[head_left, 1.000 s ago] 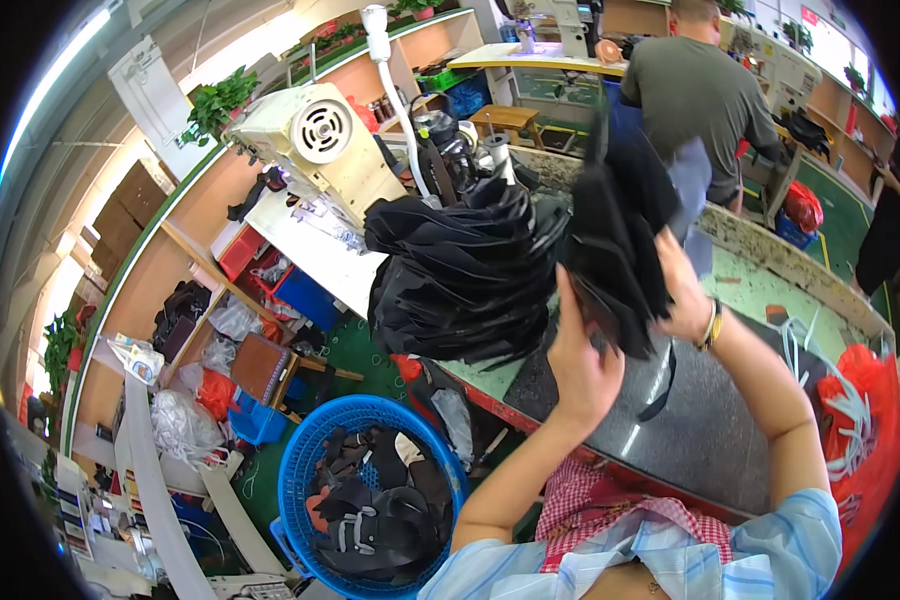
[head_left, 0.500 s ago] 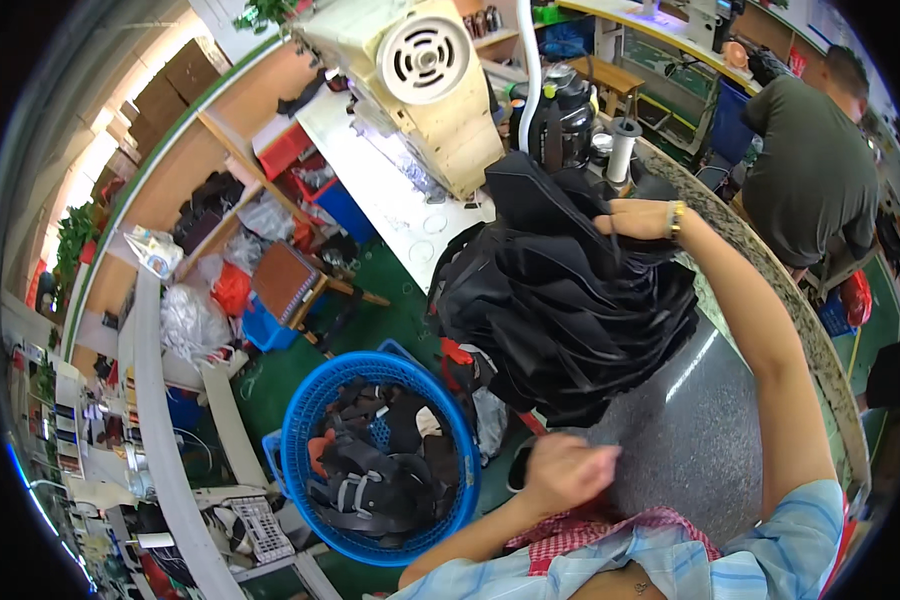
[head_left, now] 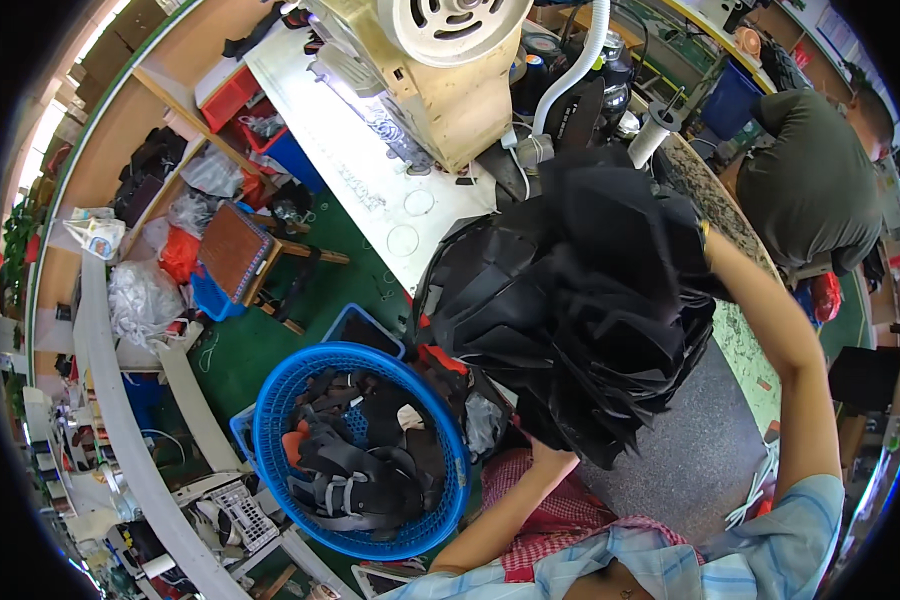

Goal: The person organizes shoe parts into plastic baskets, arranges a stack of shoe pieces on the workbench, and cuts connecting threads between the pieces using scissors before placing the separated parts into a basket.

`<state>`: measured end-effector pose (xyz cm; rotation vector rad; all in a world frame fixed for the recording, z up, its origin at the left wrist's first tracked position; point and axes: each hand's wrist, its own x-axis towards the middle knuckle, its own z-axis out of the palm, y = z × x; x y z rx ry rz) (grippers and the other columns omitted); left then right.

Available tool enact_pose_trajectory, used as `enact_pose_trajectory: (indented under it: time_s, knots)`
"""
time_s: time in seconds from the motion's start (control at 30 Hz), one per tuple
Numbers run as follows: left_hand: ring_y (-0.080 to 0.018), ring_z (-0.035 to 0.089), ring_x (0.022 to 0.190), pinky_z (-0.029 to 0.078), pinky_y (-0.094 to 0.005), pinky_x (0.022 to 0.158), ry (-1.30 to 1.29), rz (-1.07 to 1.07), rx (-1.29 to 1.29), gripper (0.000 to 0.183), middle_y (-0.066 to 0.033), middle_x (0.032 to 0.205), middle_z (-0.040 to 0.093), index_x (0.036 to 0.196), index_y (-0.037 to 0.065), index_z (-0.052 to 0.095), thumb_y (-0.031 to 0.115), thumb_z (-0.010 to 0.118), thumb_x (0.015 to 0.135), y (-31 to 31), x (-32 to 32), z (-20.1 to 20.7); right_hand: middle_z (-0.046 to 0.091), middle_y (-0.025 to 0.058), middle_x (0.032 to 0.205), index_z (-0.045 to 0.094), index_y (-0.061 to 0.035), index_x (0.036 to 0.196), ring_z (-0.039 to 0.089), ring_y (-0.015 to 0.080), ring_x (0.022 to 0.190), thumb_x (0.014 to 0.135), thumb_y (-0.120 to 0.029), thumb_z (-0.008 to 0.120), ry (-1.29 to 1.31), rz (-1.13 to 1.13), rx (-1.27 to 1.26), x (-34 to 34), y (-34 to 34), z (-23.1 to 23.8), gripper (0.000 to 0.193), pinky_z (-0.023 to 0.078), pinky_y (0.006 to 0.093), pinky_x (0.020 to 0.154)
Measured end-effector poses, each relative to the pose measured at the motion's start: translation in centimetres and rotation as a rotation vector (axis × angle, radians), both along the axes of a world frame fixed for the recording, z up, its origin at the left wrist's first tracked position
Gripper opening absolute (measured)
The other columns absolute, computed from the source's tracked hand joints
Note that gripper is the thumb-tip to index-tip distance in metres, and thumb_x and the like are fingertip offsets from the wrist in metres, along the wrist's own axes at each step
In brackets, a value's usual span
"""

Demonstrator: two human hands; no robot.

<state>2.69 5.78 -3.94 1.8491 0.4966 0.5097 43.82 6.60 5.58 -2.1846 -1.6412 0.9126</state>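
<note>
Black pieces (head_left: 590, 310) bunched between my grips
My left hand (head_left: 553, 462) meets their near edge, right wrist (head_left: 722, 256) beyond; how either closes, I can't tell. Uneven support could make layers slide.

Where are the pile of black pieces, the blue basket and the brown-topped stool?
Pile of black pieces (head_left: 560, 320): head view, on its middle.
Blue basket (head_left: 460, 465): head view, on its right rim.
Brown-topped stool (head_left: 234, 252): head view, on its seat.

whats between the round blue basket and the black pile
In the head view, crumpled greyish plastic, something red and dark material too unclear to name lie between the blue basket and the black pile.
</note>
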Motion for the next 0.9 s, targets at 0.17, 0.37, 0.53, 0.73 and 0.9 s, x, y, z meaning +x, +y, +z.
enact_pose_trajectory:
  time_s: [0.17, 0.37, 0.53, 0.73, 0.9]
  knots:
    - [-0.0327, 0.042, 0.121, 0.029, -0.0426, 0.103, -0.138, -0.048, -0.038, 0.065, -0.0199, 0.13, 0.045, 0.13, -0.001, 0.04, 0.022, 0.067, 0.075, 0.2, 2.5, -0.1, 0.033, 0.0127, 0.141, 0.034, -0.0089, 0.137, 0.03, 0.0262, 0.131, 0.079, -0.014, 0.063, 0.149, -0.26, 0.239, -4.8, -1.9, 1.6, 0.066, 0.027, 0.0437, 0.106]
    - [-0.0326, 0.042, 0.121, 0.03, -0.0426, 0.103, -0.096, -0.059, -0.093, 0.064, -0.0201, 0.13, 0.045, 0.129, -0.001, 0.041, 0.021, 0.067, 0.075, -0.2, 1.5, -0.1, 0.016, 0.0093, 0.15, 0.024, -0.0142, 0.143, 0.009, 0.0274, 0.14, 0.069, -0.009, 0.066, -0.149, 0.288, 0.084, -7.4, 7.7, 4.3, 0.085, 0.016, 0.048, 0.109]
    - [-0.0324, 0.042, 0.121, 0.031, -0.0427, 0.102, -0.078, -0.077, -0.146, 0.063, -0.0202, 0.129, 0.045, 0.128, 0.0, 0.042, 0.02, 0.068, 0.074, -1.0, 1.6, -0.8, 0.02, 0.0119, 0.149, 0.022, -0.0115, 0.143, 0.021, 0.0314, 0.136, 0.073, -0.006, 0.06, 0.198, 0.532, 0.139, -10.5, 14.6, 4.9, 0.08, 0.024, 0.0363, 0.108]
    - [-0.0323, 0.042, 0.121, 0.032, -0.0428, 0.101, -0.066, -0.102, -0.286, 0.063, -0.0204, 0.129, 0.046, 0.128, 0.0, 0.043, 0.019, 0.068, 0.074, -1.7, 1.4, -1.6, 0.052, 0.0168, 0.125, 0.043, -0.0029, 0.129, 0.05, 0.0294, 0.115, 0.082, -0.012, 0.056, 0.131, 0.426, -0.047, -8.1, 19.7, 0.4, 0.049, 0.038, 0.0343, 0.098]
    - [-0.0321, 0.042, 0.121, 0.033, -0.0429, 0.101, -0.132, -0.138, -0.577, 0.062, -0.0206, 0.129, 0.046, 0.127, 0.0, 0.043, 0.018, 0.069, 0.073, -2.8, 1.5, -3.9, 0.057, 0.0126, 0.118, 0.051, -0.0035, 0.122, 0.055, 0.0203, 0.104, 0.086, -0.018, 0.057, 0.21, 0.303, -0.088, -10.1, 18.8, -4.5, 0.038, 0.042, 0.033, 0.092]
